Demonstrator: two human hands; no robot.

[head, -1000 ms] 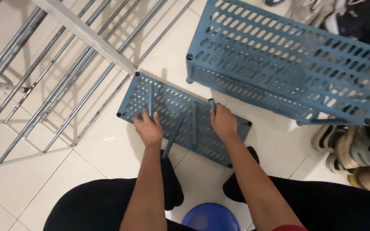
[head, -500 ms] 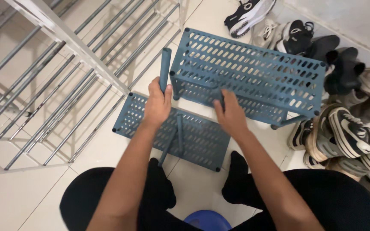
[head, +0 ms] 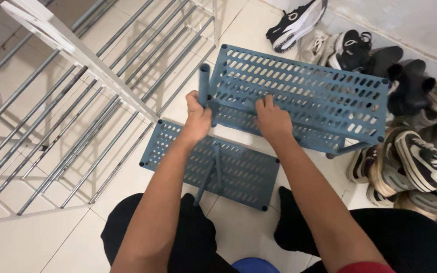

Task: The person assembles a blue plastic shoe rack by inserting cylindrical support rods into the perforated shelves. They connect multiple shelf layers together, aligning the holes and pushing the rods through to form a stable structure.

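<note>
A: What takes up most of the floor?

B: A grey metal rail frame (head: 77,101) lies across the pale tiles (head: 21,242) on the left. Next in size is the blue slotted rack (head: 299,98) in the upper middle, two tiers joined by corner posts. Both tiers that show are bare; the lower one is mostly hidden under the top one.

A: And below that?

B: A loose blue shelf panel (head: 238,172) lies flat on the tiles, just in front of the rack and between the person's knees. Two thin blue rods (head: 213,169) rest on it, crossing near its middle; nothing else sits on it.

A: Where are the shoes?

B: Off the rack, heaped along the wall on the right: dark shoes (head: 405,86) at the top, striped sneakers (head: 421,162) lower down.

A: The hands?

B: The left hand (head: 198,119) is closed round a short blue tube (head: 204,83), held upright at the rack's near left corner. The right hand (head: 271,119) lies on the front edge of the rack's top tier, fingers curled over it, gripping the edge
</note>
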